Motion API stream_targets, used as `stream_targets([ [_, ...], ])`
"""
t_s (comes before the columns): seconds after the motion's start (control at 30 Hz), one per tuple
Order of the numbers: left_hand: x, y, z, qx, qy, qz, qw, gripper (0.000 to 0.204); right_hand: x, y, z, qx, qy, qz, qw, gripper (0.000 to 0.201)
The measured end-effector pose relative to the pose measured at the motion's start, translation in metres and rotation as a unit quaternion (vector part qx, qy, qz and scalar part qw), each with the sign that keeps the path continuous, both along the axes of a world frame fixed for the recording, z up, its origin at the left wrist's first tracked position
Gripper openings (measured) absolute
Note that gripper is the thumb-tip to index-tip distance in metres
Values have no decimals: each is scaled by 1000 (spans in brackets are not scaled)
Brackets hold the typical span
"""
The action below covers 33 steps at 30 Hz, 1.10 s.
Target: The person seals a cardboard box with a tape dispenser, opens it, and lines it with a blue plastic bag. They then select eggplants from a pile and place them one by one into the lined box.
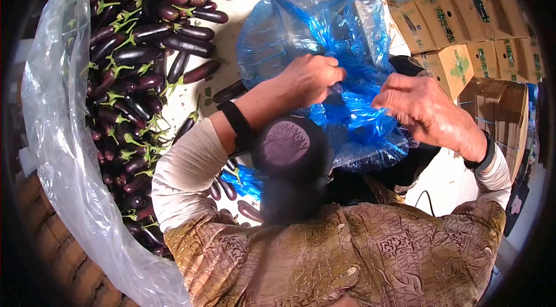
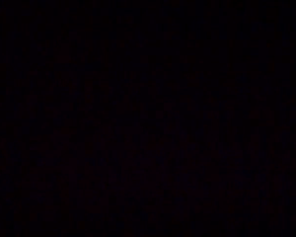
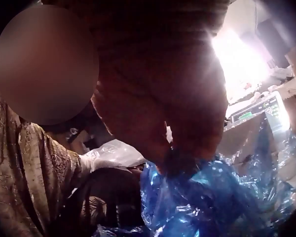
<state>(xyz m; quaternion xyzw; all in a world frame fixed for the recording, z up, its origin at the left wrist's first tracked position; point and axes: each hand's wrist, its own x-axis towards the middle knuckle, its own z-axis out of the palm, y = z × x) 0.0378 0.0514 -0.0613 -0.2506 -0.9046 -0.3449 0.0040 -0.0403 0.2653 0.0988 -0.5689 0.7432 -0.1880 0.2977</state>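
A blue plastic bag spreads in front of the person, crinkled and see-through, with straight box-like edges showing through its far part. Curled fingers of the left hand grip the bag's gathered film near its middle. On the other side, the right hand pinches bunched blue film between thumb and fingers. In the right wrist view this hand is dark against bright light, its fingertips meeting on the bag. The left wrist view is black. What lies inside the bag is hidden.
Many eggplants are heaped on the left beside a clear plastic sheet. Printed cartons are stacked at the upper right, with flattened cardboard below them. A device with a lit display stands beyond the bag.
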Motion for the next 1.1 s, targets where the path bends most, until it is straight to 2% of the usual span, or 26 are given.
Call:
stream_targets([
  [0.07, -4, -13, -8, -23, 0, 19, 1000, 23, 4, 1, 5, 24, 7, 30, 999, 36],
  [0.1, -5, -24, -14, -68, 0, 116, 991, 17, 2, 6, 3, 28, 53, 50, 997, 35],
  [0.13, -6, -33, -15, -111, 0, 212, 971, 11, -3, 15, -2, 30, 52, 46, 997, 35],
  [0.17, -7, -40, -17, -109, 0, 211, 971, 11, -11, 27, -10, 105, 130, 52, 985, 35],
  [0.2, -7, -46, -14, -141, 53, 236, 960, 13, -17, 32, -17, 177, 206, 60, 960, 34],
  [0.23, -8, -50, -12, -174, 107, 260, 944, 15, -20, 35, -22, 241, 219, 42, 945, 29],
  [0.27, -8, -50, -17, -175, 106, 262, 943, 15, -22, 36, -24, 240, 219, 44, 945, 29],
  [0.33, -7, -46, -28, -227, 142, 156, 951, 26, -16, 19, -15, 169, 228, 72, 956, 25],
  [0.4, -3, -42, -24, -222, 122, 165, 953, 30, -14, -4, -16, 168, 183, 68, 966, 27],
  [0.47, 1, -40, -9, -215, 101, 177, 955, 34, -13, -21, -46, 24, 151, 138, 979, 32],
  [0.53, 6, -48, 14, -73, -36, 162, 984, 38, -11, -50, -93, 93, 154, 171, 969, 30],
  [0.57, 13, -51, 25, -75, -36, 164, 983, 38, -16, -58, -112, 121, 139, 178, 967, 33],
  [0.6, 23, -56, 36, 26, -45, 209, 977, 36, -23, -65, -134, 149, 124, 185, 963, 36],
  [0.63, 37, -60, 42, 128, -53, 252, 958, 34, -46, -66, -187, 120, 11, 161, 980, 37],
  [0.67, 53, -65, 45, 126, -56, 260, 956, 34, -72, -58, -231, 90, -104, 139, 981, 39],
  [0.73, 95, -82, 49, 223, -99, 398, 884, 35, -91, -51, -251, 87, 75, 201, 973, 36],
  [0.77, 119, -91, 43, 258, -113, 450, 847, 32, -103, -38, -294, 91, -174, 13, 981, 31],
  [0.8, 148, -101, 31, 290, -125, 505, 804, 29, -105, -29, -317, 79, -115, -8, 990, 27],
  [0.83, 179, -114, 13, 262, -142, 566, 768, 29, -108, -21, -340, 70, -56, -31, 995, 24],
  [0.87, 217, -121, -14, 358, -125, 623, 684, 27, -103, -32, -327, 88, 81, 44, 992, 19],
  [0.9, 257, -125, -42, 413, -101, 670, 608, 24, -97, -45, -313, 95, 218, 116, 964, 16],
  [0.93, 294, -126, -71, 465, -70, 705, 531, 20, -91, -67, -302, 193, 139, 119, 964, 18],
  [0.97, 328, -120, -100, 446, -55, 754, 479, 17, -111, -54, -313, 152, 100, 180, 967, 19],
  [1.0, 361, -108, -124, 426, -40, 798, 424, 13, -108, -65, -299, 187, 107, 194, 957, 22],
  [1.07, 400, -68, -152, 435, -81, 814, 376, 13, -91, -100, -277, 218, 113, 221, 944, 26],
  [1.1, 414, -47, -171, 409, -112, 821, 382, 14, -85, -122, -277, 237, 91, 155, 955, 27],
])
